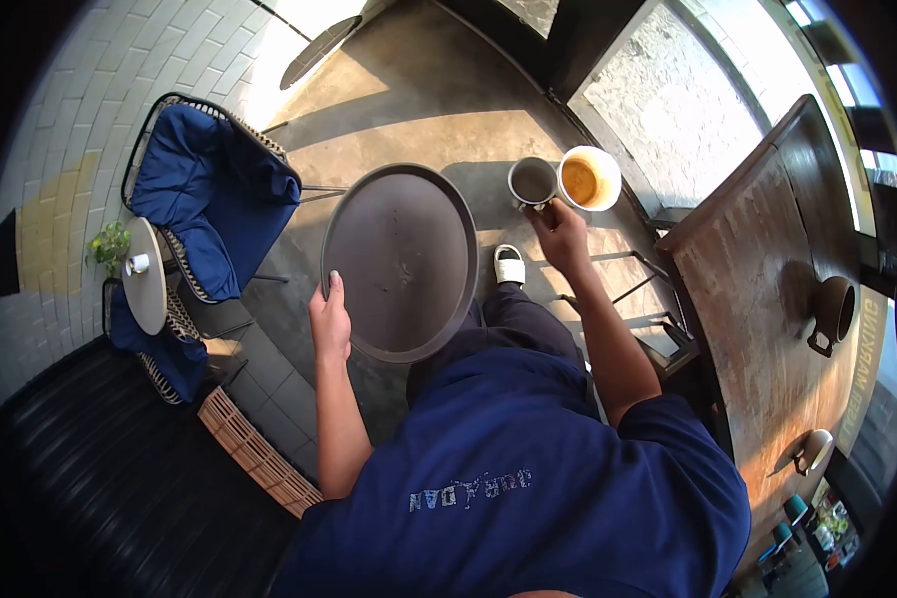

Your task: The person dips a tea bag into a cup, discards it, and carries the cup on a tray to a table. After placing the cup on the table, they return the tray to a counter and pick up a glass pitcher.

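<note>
My left hand (331, 319) grips the near left edge of a large oval-looking dark serving tray (399, 264), thumb on top and fingers underneath. The tray's upper face carries only a few small marks. My right hand (560, 234) is closed around the near side of two cups held side by side in front of me. One is a grey mug (533, 181); the other is a white cup (606, 179) with brown residue inside. My fingers partly hide where each cup is gripped.
A wooden table (757, 239) on my right bears a dark handled cup (833, 309) and a lighter cup (815, 451). Left stand a blue-cushioned chair (214, 199) and a small round table (148, 284) with a plant (110, 247). A window (668, 90) lies ahead right.
</note>
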Available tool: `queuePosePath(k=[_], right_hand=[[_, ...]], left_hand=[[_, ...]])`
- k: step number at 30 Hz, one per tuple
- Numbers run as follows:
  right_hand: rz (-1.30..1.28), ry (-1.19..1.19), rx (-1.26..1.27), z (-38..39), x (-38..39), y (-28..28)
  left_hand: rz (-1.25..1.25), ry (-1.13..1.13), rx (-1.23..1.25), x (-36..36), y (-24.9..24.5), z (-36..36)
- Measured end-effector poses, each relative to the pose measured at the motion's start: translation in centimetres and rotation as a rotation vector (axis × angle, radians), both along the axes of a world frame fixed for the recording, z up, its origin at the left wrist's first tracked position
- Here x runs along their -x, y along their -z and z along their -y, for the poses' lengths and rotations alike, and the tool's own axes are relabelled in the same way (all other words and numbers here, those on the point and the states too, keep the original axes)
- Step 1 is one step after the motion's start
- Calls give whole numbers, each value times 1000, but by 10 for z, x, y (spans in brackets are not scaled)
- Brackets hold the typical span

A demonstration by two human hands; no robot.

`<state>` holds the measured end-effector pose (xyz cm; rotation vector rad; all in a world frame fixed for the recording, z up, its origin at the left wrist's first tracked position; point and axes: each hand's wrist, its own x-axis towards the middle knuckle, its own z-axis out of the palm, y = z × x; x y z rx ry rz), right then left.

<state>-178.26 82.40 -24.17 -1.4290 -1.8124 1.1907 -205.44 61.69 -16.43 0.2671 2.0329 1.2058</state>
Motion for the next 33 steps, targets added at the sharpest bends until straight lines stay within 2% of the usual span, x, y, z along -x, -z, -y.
queuePosePath(k=[1,3,4,6,10,12,19,27,29,33], right_hand=[[-7,-24,34,7,12,-10],[-72,-81,115,21,39,-38],[-123,-145,134,26,52,-51],[-202,-288,144,33,78,-70],[-118,-616,149,56,139,-114],[-80,-748,120,72,172,-134],[30,-1008,81,133,272,-157],[22,-1187,-73,180,346,-172],[-210,-1191,-227,187,359,-172],[-99,-1243,-141,175,377,-184]], left_hand=[[-4,-17,-8,1,-2,5],[164,-258,-72,6,-6,16],[160,-279,-89,11,-6,24],[309,-353,-214,22,-1,42],[379,-483,-380,51,25,84],[582,-540,-533,65,27,105],[637,-659,-744,107,-28,170],[600,-743,-848,151,-35,237],[603,-760,-863,157,-34,245],[599,-779,-932,161,-30,252]])
